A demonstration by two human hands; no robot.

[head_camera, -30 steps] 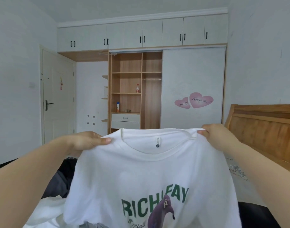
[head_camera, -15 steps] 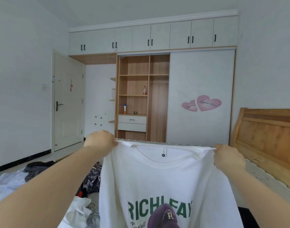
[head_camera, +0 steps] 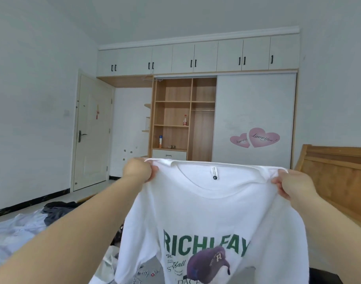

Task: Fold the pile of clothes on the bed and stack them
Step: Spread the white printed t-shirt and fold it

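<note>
White cotton T-shirt (head_camera: 212,206) with green lettering and a purple cap print hangs spread in the air before the person, printed front facing them. The left hand (head_camera: 137,171) pinches one shoulder with fingers curled tight round the cloth; the right hand (head_camera: 292,185) grips the other shoulder likewise. This looks like the shake-out before folding; the next move probably calls for laying the shirt flat on the bed, print down, then turning the sleeves in. The loose pile of grey and dark clothes (head_camera: 42,218) lies toward the bed's left edge. The shirt's hem is cut off below, most of the bed is hidden behind it, and no folded stack is visible.
</note>
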